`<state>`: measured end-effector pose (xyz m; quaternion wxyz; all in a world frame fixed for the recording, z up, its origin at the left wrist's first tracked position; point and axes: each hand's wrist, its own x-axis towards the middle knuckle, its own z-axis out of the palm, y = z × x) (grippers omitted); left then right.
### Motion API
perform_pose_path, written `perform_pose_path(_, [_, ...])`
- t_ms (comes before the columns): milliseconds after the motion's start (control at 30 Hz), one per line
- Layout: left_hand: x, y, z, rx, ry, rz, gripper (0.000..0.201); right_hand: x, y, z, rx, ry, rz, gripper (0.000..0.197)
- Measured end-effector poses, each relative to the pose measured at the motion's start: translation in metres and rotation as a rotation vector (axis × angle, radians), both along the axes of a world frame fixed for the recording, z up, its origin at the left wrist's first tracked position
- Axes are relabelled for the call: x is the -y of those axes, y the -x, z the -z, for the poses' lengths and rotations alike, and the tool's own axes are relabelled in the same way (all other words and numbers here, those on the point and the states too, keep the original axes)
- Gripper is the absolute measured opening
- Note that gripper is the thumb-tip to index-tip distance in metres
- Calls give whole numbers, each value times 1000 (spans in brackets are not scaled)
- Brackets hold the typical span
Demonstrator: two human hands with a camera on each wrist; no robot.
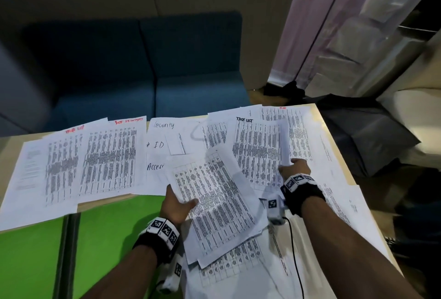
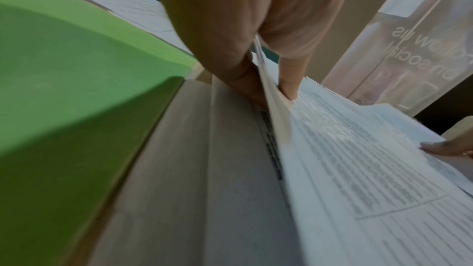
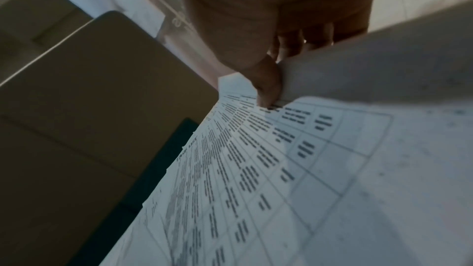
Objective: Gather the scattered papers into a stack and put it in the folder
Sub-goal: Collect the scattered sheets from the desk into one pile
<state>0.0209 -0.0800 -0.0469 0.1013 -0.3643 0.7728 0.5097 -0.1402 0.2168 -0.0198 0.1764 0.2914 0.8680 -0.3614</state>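
Observation:
Printed table sheets lie scattered over the table (image 1: 322, 125). My left hand (image 1: 178, 205) grips a small stack of sheets (image 1: 216, 203) by its left edge and holds it tilted above the table; the thumb (image 2: 287, 80) lies on top and the fingers (image 2: 240, 76) underneath. To the right, my right hand (image 1: 294, 169) pinches the lifted right edge of the "Task list" sheet (image 1: 257, 150), thumb (image 3: 268, 86) against the paper (image 3: 332, 169). The green folder (image 1: 107, 239) lies flat at the front left, also seen beside my left hand (image 2: 76, 98).
Several more sheets (image 1: 107, 155) cover the table's left half, with a handwritten sheet (image 1: 158, 146) in the middle. More papers lie under my right forearm. A black cable (image 1: 295, 251) runs from the right wrist. A blue sofa (image 1: 167, 64) stands behind the table and a dark bag (image 1: 362, 131) to its right.

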Motion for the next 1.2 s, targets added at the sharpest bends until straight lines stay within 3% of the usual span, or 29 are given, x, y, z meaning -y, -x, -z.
perform_pose_path(233, [6,-7,-1,-39,-9,-24,103,-26,-7,-7,-129,-93,30,24])
perform_pose_path(433, [2,-8,-12,-31,4,28,93,-51,-17,-7,-102,-24,-49,46])
perform_pose_path(500, [2,-9,-13,-9,17,30,91,-57,-19,-6,-112,30,-59,41])
perform_pose_path(667, [0,-10,-13,44,47,65,78,-65,-18,-25,-431,60,-31,23])
perform_pose_path(867, [-4,-13,-18,56,77,40,58,-65,-26,-50,-617,349,105,46])
perform_pose_path(933, [-3,-15,-16,49,69,32,52,-59,-34,-48,-577,365,38,46])
perform_pose_path(1067, [-4,-20,-16,4,16,9,50,-22,-72,-37,-446,318,-224,26])
perform_pose_path(1200, [-10,-26,-23,-9,-11,-46,50,5,-97,-3,-297,321,-365,38])
